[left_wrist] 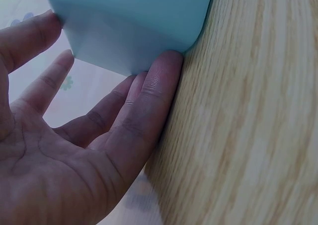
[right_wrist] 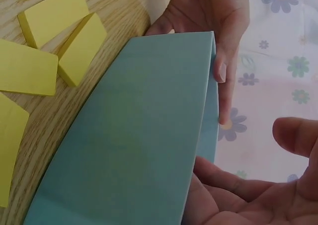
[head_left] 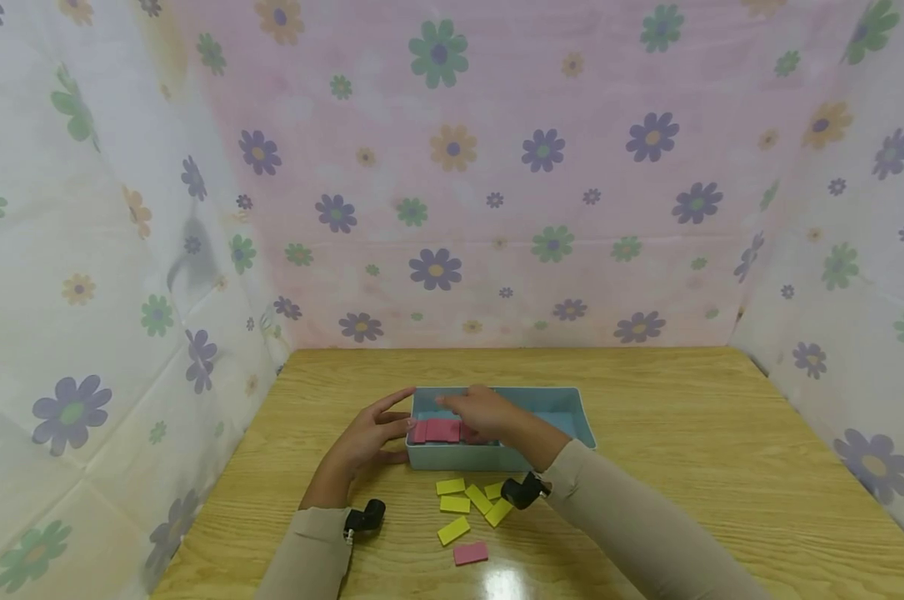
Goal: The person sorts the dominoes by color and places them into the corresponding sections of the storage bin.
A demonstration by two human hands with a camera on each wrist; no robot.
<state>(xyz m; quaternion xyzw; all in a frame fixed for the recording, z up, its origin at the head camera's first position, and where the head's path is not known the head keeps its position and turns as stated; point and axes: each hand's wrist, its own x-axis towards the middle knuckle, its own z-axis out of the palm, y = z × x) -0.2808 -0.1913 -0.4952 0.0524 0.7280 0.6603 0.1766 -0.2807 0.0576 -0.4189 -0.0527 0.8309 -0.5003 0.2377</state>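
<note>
A light-blue rectangular bin [head_left: 452, 457] stands on the table. Inside, along its front wall, lies a row of pink blocks [head_left: 442, 430]. My left hand [head_left: 365, 437] is at the bin's left end, fingers spread and fairly straight; in the left wrist view its fingertips [left_wrist: 166, 66] touch the end wall. My right hand [head_left: 489, 412] reaches over the front wall into the bin, beside the pink blocks. The right wrist view shows its thumb [right_wrist: 293, 135] held apart from the fingers, whose tips are hidden behind the wall.
In front of the bin several yellow blocks [head_left: 454, 531] lie scattered on the wooden table [head_left: 684, 450]. Nearer the front edge is a single pink block [head_left: 470, 553]. Flowered sheets [head_left: 496, 250] enclose the table at the back and both sides.
</note>
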